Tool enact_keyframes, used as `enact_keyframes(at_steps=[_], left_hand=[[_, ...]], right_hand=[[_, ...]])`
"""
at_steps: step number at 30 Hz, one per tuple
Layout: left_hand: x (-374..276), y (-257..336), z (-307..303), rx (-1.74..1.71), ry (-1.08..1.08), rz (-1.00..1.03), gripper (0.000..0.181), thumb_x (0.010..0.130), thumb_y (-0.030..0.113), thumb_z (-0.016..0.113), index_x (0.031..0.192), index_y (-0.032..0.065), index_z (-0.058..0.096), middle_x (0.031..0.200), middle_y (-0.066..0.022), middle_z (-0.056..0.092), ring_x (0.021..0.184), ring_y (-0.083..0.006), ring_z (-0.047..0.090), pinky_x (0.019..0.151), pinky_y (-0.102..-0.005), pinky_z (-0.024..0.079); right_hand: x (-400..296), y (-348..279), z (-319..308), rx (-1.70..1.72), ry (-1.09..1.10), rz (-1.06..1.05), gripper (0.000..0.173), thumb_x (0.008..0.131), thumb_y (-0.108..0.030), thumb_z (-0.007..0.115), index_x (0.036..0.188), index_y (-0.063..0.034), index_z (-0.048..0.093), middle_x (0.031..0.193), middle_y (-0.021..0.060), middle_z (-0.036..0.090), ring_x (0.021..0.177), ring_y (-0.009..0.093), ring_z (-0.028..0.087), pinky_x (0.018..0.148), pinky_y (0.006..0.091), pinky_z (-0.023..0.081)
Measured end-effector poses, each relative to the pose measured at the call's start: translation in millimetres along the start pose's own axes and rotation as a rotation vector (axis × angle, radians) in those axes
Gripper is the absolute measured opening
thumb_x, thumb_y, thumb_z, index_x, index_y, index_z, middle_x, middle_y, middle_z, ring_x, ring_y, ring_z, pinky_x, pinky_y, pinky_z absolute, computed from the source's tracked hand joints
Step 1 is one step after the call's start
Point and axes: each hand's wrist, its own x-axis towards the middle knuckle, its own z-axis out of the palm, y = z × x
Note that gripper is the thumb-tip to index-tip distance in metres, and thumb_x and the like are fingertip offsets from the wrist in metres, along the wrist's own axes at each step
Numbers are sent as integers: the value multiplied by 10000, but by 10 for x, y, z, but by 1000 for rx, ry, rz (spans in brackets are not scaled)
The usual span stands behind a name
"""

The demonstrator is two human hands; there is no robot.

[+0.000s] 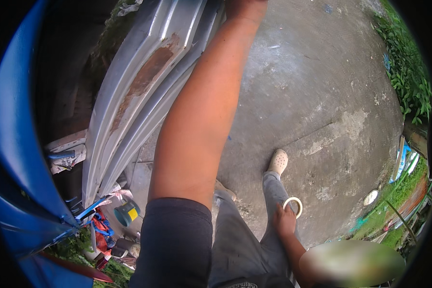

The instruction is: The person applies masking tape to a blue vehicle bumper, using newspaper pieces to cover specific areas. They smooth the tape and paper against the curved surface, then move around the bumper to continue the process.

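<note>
My left arm stretches up the middle of the view, and my left hand (245, 9) is mostly cut off by the top edge. Its fingers are out of sight. Close beside it runs a long silver-grey ridged panel (109, 90) with a bare brown patch; whether the hand touches it I cannot tell. Low on the right, my right hand (285, 220) holds a roll of pale tape (300, 208), which looks like masking tape, next to my grey trousers (234, 248).
Stained concrete (309, 90) spreads underfoot. A glossy blue curved panel (12, 108) rises at far left. A dark green bucket (124, 215) with a yellow patch stands among clutter at lower left. Leafy plants (403, 61) border the right side, and a round white lid-like object (370, 197) lies below them.
</note>
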Motion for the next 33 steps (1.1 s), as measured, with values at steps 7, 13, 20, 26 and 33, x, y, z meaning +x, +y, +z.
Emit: enact_keyframes(at_steps=[7,13,20,26,33], left_hand=[[8,17,152,240,-341,-223,428,999,309,530,1309,28,621,1321,-245,644,1224,-402,621,995,-476,502],[-532,177,170,526,-964,-256,385,1008,177,521,1369,102,633,1379,-180,638,1199,-373,661,1001,-472,543],[-2773,447,-120,162,-1044,-502,239,949,94,501,1054,59,713,1091,-231,711,1055,-418,679,897,-503,541],[-4009,1430,-417,-301,-805,-488,238,958,41,501,1104,14,687,1112,-187,705,1106,-382,632,968,-471,513],[-2212,1752,-1456,-469,-140,-660,317,1067,123,518,1338,-16,606,1325,-133,647,1161,-208,659,947,-337,550]], right_hand=[[17,-20,-25,-2,-6,-23,409,884,-208,652,1270,-78,696,1069,225,642,989,385,651,901,517,489],[73,-59,-133,34,-17,-9,449,906,-194,654,1327,-39,656,1136,253,626,990,398,651,884,506,514],[1144,-87,-758,1068,261,371,606,1058,-383,557,1510,11,465,1412,221,519,1180,291,636,976,423,503],[2090,-402,-1575,1189,9,225,490,961,-275,671,1324,43,585,1130,131,661,1012,232,678,842,353,513],[1631,-214,-1275,632,245,214,216,886,-78,590,1063,26,658,840,221,683,783,342,687,727,444,513]])
